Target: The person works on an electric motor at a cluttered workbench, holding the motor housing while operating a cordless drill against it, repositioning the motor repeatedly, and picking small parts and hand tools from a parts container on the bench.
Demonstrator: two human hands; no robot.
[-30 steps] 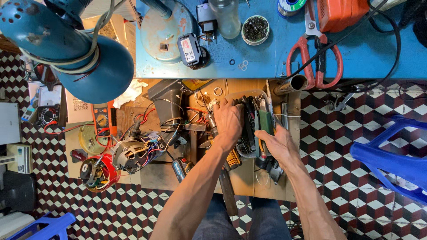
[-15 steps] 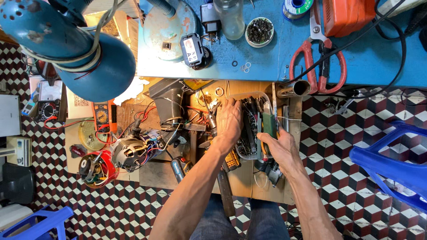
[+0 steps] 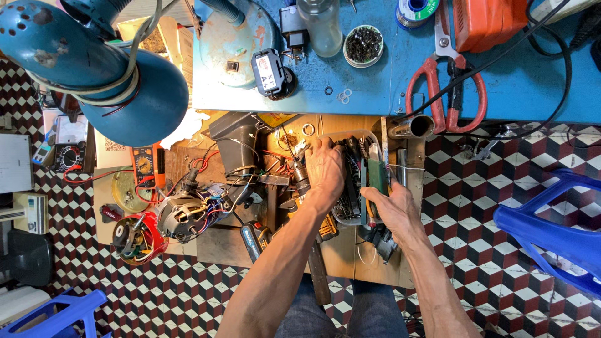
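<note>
Red-handled scissors (image 3: 446,87) lie on the blue tabletop (image 3: 532,94). Left of them sit a small round dish of dark bits (image 3: 364,45) and a clear bottle (image 3: 319,26). Far left of the scissors hangs a blue lamp shade (image 3: 134,94).

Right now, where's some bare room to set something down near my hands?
The blue tabletop is bare right of the red-handled scissors, though a black cable crosses it. Around the left hand and right hand, the wooden board is crowded with parts and wires.
</note>
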